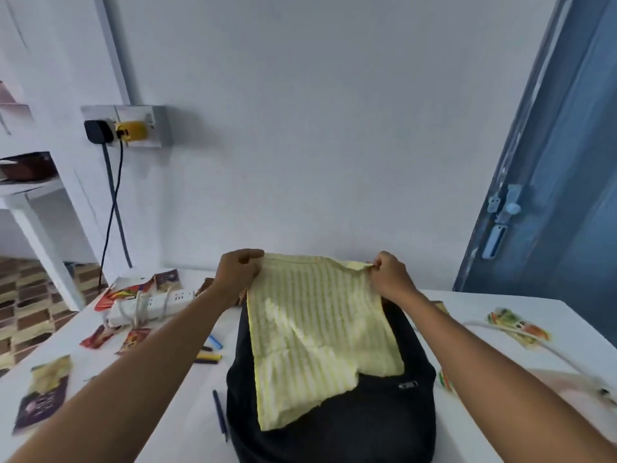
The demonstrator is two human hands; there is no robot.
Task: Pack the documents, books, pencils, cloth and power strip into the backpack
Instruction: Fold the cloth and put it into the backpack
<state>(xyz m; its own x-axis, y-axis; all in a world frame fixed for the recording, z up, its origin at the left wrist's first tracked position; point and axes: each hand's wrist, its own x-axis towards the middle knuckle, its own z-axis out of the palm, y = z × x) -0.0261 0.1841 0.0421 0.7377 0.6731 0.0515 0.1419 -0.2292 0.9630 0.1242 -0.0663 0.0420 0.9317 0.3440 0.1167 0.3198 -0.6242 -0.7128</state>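
Cloth (320, 332), pale yellow and striped, is what I have in hand: my left hand (238, 272) is clenched around its far left corner and my right hand (389, 274) pinches the far right corner between thumb and fingers. Both hands sit level with each other at the far end of the black backpack (334, 426), so the held edge runs left to right across my view and the rest of the cloth drapes from it toward me, lying over the top face of the bag. Its near edge is uneven, with the left side reaching further down than the right.

From the grip, the free length lies straight back toward my body, and neither hand is nearer to it than the other. I judge the coming move to be a fold, or a lift to clear the bag, and it turns on that: the cloth covers the very panel I would need to open. I cannot see any open compartment from here.

Further out on the white table (173, 412), the power strip (150, 304) with its coiled cord lies to the left, well apart from the bag. Pencils (208, 354) lie just beside the backpack's left side, and a dark pen (220, 414) nearer me. Printed packets (43, 392) are scattered on both sides, not yet packed
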